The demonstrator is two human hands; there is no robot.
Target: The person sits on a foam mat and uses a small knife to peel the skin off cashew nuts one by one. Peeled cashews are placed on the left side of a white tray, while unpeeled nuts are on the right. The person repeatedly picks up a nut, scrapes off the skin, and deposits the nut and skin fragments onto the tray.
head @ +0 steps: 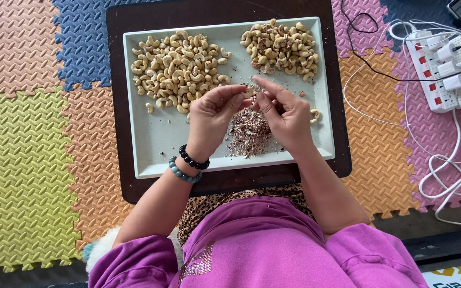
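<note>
Pale cashew [249,92] between both hands' fingertips [239,90]

White sign [454,277] with yellow-black print, bottom right corner, partly cropped.

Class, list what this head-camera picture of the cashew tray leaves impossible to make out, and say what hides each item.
- The nut between the left hand and right hand: head view, almost covered by fingertips; its state cannot be told.
- Part of the pile of skins: hidden under both hands.
- The person's lap and legs: covered by the dark board and grey tray.
- The power strip: cut off by the right edge.
</note>
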